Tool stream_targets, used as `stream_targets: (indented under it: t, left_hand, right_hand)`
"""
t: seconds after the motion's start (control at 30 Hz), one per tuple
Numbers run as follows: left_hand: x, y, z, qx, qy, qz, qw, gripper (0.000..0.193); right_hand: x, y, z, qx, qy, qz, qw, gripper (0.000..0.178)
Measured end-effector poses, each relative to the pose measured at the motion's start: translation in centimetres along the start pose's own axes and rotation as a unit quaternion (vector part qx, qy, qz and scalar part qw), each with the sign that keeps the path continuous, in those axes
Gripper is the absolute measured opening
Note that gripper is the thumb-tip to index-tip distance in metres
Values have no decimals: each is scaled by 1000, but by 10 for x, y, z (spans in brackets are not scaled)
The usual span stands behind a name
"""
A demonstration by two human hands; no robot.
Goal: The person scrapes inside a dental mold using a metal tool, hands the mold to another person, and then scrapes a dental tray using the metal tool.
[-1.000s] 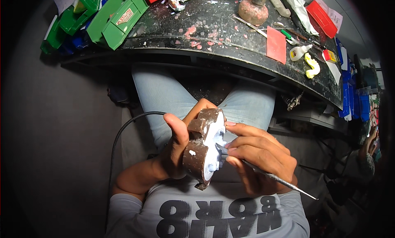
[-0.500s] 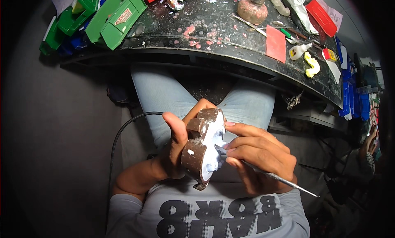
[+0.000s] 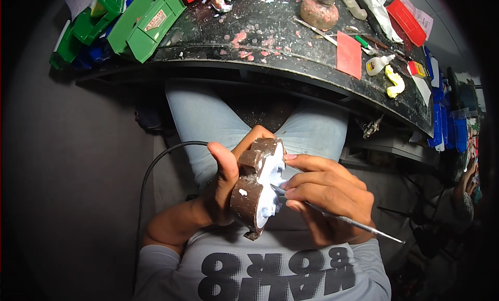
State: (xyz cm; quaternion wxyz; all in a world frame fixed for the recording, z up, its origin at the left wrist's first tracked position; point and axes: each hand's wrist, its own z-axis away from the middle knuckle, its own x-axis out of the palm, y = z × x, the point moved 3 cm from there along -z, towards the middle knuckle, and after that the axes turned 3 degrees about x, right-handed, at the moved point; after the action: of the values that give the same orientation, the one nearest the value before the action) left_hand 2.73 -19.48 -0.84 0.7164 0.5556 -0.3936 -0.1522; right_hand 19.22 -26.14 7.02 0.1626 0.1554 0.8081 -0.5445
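My left hand (image 3: 224,171) grips a brown dental flask half (image 3: 245,197) from its left side, thumb raised along the near edge and the other fingers hidden behind it. White plaster (image 3: 266,199) fills the flask, its uneven face turned to the right. My right hand (image 3: 332,194) is closed on a slim metal carving tool (image 3: 345,221), held like a pen. The tool's blade end touches or nearly touches the middle of the plaster, while its thin far end points to the lower right. My right fingertips rest close to the flask's upper rim.
Ahead, a dark curved workbench (image 3: 208,41) holds a spirit burner (image 3: 318,12), a pink wax sheet (image 3: 349,55), a small dropper bottle (image 3: 379,65) and a yellow arch-shaped piece (image 3: 394,82). Green bins (image 3: 150,28) stand at the left. A black cable (image 3: 148,181) curves beside my left arm.
The flask has shifted very slightly to the right in my left hand. The tool's blade has turned and shows narrower against the plaster. My grips are the same.
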Motion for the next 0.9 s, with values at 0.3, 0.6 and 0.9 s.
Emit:
stream_targets:
  t: [0.3,0.6,0.9]
  left_hand:
    - [9,11,2,-23,-11,80,996,117]
    - [40,19,10,91,-32,343,934,139]
    - [22,15,8,-101,-173,535,821,136]
  right_hand:
    - [-27,25,7,-23,60,-177,982,15]
    - [-48,40,35,20,172,-294,940,37]
    - [-39,35,25,-17,132,-214,968,45]
